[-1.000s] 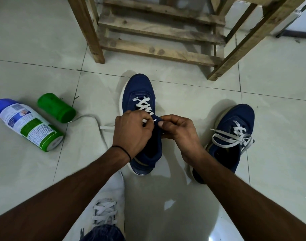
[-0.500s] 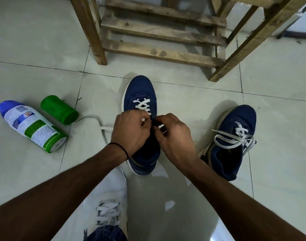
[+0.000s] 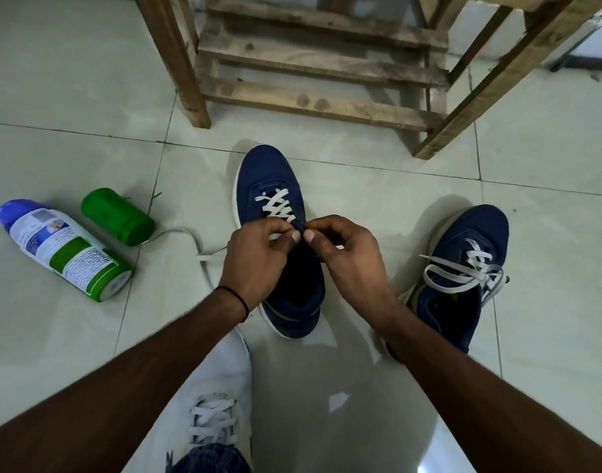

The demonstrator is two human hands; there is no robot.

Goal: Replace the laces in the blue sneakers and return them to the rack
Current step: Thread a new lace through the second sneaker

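The left hand (image 3: 255, 257) and right hand (image 3: 351, 257) are pinching the middle blue sneaker (image 3: 265, 175) at its white lace (image 3: 275, 204); the spray can (image 3: 64, 250) label is showing unreadably small print.

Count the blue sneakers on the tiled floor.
2. One dark blue half-laced sneaker lies centre, pinched by the left hand and right hand; the other dark blue laced sneaker sits right.

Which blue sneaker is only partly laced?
The centre sneaker, under left hand and right hand: its lace crosses only toe-end eyelets. The sneaker at right is fully laced.
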